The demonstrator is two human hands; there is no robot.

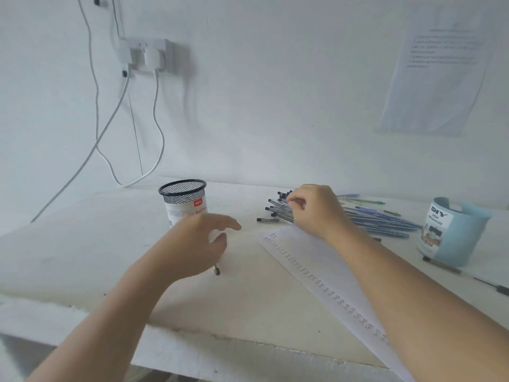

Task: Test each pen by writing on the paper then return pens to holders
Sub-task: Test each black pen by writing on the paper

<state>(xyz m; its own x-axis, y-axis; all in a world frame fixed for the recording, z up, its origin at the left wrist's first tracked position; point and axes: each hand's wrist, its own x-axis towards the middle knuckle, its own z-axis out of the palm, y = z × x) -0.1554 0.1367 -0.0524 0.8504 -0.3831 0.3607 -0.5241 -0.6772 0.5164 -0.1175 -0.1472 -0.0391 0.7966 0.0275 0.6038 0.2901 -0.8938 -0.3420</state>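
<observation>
Fingers of my right hand (312, 209) are curled tight on top of the pile of pens (380, 220). They look like they pinch one black-capped pen (276, 204) near its cap end. The pens lie long-ways across the table (82, 257), caps pointing left and away from my wrist, so I think a pen will slide out best to the right.

The paper (311, 267) with its rows of test words starts just under this hand and runs back toward me. The right hand is much nearer to it.

My left hand (201, 244) hangs loose and half open beside the mesh pen holder (183, 199). A pen end (217, 270) pokes out under it. I cannot tell if the hand holds it. The blue desk organizer (457, 232) stands far right.
</observation>
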